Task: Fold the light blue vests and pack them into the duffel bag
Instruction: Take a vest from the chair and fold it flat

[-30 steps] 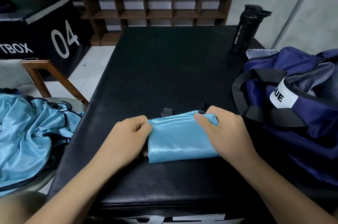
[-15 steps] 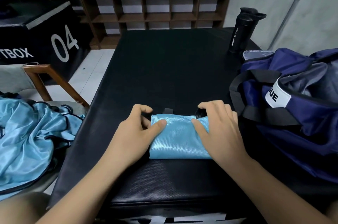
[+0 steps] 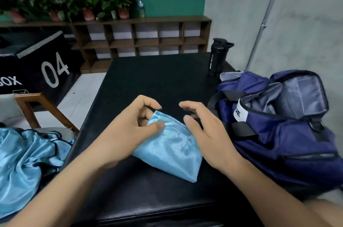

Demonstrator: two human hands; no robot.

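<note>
A folded light blue vest (image 3: 172, 149) is lifted and tilted above the black table (image 3: 152, 78). My left hand (image 3: 126, 130) pinches its upper left corner between thumb and fingers. My right hand (image 3: 202, 132) hovers at the bundle's right edge with fingers loosely spread; whether it touches the cloth I cannot tell. The navy duffel bag (image 3: 278, 124) lies on the table to the right, its top unzipped and its grey lining showing. A heap of unfolded light blue vests (image 3: 26, 160) lies on a chair at the left.
A black sport bottle (image 3: 217, 56) stands at the table's far right corner, just behind the bag. A wooden chair frame (image 3: 37, 108) is left of the table. A black box marked 04 (image 3: 37, 63) and a wooden shelf (image 3: 141, 39) with potted plants stand behind.
The folded vest has left the table and now hangs tilted from my left hand. My right hand has let go of it and opened. The view has swung up and right.
</note>
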